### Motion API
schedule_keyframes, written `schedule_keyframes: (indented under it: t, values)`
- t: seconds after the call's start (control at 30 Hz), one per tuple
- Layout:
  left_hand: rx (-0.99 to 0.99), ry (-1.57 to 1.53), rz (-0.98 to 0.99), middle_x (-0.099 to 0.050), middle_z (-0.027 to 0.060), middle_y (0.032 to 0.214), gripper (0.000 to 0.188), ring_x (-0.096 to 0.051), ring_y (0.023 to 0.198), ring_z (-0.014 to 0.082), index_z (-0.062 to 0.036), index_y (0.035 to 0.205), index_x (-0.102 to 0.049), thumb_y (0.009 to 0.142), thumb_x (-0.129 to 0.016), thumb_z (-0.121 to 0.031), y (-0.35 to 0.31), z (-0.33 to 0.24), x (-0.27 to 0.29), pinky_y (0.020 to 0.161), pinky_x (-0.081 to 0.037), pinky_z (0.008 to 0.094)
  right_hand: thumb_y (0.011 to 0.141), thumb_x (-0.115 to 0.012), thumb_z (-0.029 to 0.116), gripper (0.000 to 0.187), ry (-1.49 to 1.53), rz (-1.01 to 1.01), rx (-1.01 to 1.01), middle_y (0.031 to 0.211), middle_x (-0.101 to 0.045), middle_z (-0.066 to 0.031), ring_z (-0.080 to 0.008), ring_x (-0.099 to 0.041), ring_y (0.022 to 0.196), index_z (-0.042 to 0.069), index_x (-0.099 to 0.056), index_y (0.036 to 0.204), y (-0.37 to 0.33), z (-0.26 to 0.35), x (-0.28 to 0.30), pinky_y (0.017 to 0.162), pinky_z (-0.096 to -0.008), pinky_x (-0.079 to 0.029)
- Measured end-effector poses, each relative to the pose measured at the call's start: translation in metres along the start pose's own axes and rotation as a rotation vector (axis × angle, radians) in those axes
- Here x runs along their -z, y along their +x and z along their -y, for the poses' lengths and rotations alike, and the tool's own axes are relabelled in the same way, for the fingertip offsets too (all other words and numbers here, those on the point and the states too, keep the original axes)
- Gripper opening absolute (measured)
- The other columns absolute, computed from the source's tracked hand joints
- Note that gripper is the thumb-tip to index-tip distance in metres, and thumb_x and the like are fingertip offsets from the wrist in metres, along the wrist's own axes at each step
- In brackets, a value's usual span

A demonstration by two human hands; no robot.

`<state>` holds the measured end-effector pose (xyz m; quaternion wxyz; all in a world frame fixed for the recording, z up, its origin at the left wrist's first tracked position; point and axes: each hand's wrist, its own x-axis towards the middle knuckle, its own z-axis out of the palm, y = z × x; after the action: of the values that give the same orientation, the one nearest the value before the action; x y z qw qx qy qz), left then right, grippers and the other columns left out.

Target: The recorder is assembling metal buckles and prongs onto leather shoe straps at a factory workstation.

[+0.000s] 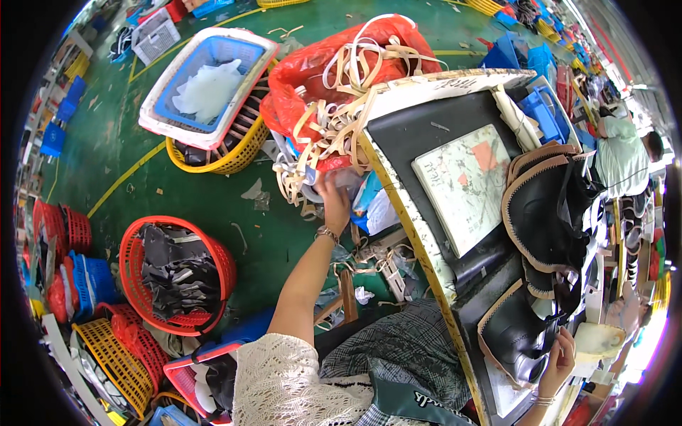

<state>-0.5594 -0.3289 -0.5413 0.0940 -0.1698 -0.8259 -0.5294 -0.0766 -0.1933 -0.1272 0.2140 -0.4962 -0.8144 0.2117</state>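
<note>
My left arm reaches out past the bench's yellow-edged side, and my left hand (333, 197) dips among crumpled plastic and pale strips below a red plastic bag (310, 67). Its fingertips are hidden there, so I cannot see a grip. Tangled beige and white strips (334, 128) spill over the bag's edge. At the bench's near right, my right hand (559, 362) has its fingers bent round the edge of a black shoe upper (513, 330) with a tan zigzag border. More black uppers (543, 213) lie overlapped farther along the bench.
A stained white board (465, 188) lies on the black bench top (398, 131). On the green floor stand a red basket (231, 273) of black pieces and a white-rimmed blue tub (160, 99) on a yellow basket (231, 165). A person in a pale shirt (619, 160) is at the right.
</note>
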Motion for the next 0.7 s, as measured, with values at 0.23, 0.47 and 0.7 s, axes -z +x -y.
schedule_keyframes:
  t: [0.23, 0.47, 0.7]
  values:
    - [0.061, 0.911, 1.019, -0.056, 0.0137, 0.122, 0.037, -0.065, 0.097, 0.0252, -0.0113, 0.115, -0.060, 0.079, -0.053, -0.009, 0.084, 0.004, -0.019, 0.078, -0.053, 0.0413, 0.091, -0.052, 0.002, 0.015, -0.083, 0.020, -0.097, 0.111, -0.061, -0.0144, -0.0187, -0.058, 0.099, -0.006, -0.062, 0.099, -0.013, 0.010, 0.008, 0.088, -0.0271, -0.043]
    - [-0.586, 0.629, 0.813, -0.057, 0.0143, 0.121, 0.037, -0.060, 0.104, 0.0277, -0.0104, 0.118, -0.059, 0.084, -0.051, -0.022, 0.015, 0.055, -0.071, 0.085, -0.049, 0.0433, 0.078, -0.060, -0.006, 0.012, -0.374, -0.039, -0.129, 0.089, -0.066, -0.0157, -0.0273, -0.063, 0.082, -0.003, -0.065, 0.089, -0.026, 0.061, 0.017, 0.075, -0.0327, -0.048]
    - [-0.628, 0.042, 1.204, -0.054, 0.0146, 0.126, 0.042, -0.055, 0.111, 0.0285, -0.0084, 0.123, -0.056, 0.084, -0.050, -0.025, 0.038, 0.108, 0.011, 0.091, -0.044, 0.0438, 0.082, -0.065, 0.002, 0.013, -0.262, -0.169, -0.155, 0.096, -0.067, -0.0128, -0.0240, -0.063, 0.088, -0.001, -0.066, 0.095, -0.086, 0.011, 0.077, 0.077, -0.0328, -0.050]
